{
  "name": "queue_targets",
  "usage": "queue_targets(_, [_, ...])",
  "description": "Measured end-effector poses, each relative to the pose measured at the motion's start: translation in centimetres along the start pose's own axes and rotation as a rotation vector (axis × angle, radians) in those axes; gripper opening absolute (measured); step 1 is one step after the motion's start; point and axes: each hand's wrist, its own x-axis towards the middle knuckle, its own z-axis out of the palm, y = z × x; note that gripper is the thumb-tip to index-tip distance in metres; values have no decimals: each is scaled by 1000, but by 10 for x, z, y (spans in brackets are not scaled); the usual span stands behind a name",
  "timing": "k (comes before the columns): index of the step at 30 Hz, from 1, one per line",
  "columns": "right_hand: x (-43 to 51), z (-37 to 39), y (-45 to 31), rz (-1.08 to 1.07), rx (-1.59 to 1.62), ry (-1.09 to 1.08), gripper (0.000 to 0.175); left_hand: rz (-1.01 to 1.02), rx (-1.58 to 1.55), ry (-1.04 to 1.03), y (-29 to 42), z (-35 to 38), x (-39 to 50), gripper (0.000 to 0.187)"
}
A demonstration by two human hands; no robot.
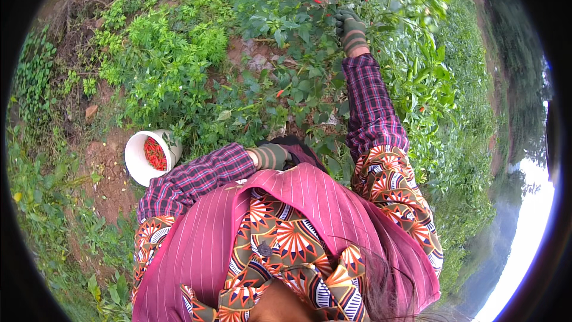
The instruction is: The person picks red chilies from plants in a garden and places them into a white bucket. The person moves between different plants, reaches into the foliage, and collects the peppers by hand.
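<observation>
My right hand [351,30], in a green-and-brown striped glove, reaches forward into leafy chili pepper plants [304,31]. Its fingers bend among the leaves, and I cannot make out whether anything is between them. Close by hang red chili peppers [317,2]. My left hand [273,156], gloved alike, lies near my lap against dark cloth [306,150]; its fingertips are hidden. Beyond the left forearm, a white bucket [134,156] leans with its mouth towards me. Picked red chili peppers [155,154] lie inside it.
Bushy green weeds [165,49] grow ahead on the left. Bare brown soil [107,179] surrounds the bucket, with a reddish stone [91,112] farther off. Denser chili plants with green pods [420,76] stand along my right side. Another red chili [280,93] hangs low in front.
</observation>
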Motion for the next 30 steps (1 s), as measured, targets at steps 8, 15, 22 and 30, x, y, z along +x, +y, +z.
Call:
queue_targets(8, [21, -59, -11, 109, 59, 137, 20, 22, -3, -48, 10, -3, 19, 32])
queue_targets(15, [42, -101, -10, 147, 160, 162, 14, -33, -75, -35, -4, 11, 26, 30])
queue_targets(22, [47, -122, -4, 152, 174, 192, 13, -133, -114, 0, 5, -14, 6, 26])
queue_targets(30, [59, -141, -10, 295, 245, 107, 15, 150, -545, -3, 17, -25, 37, 24])
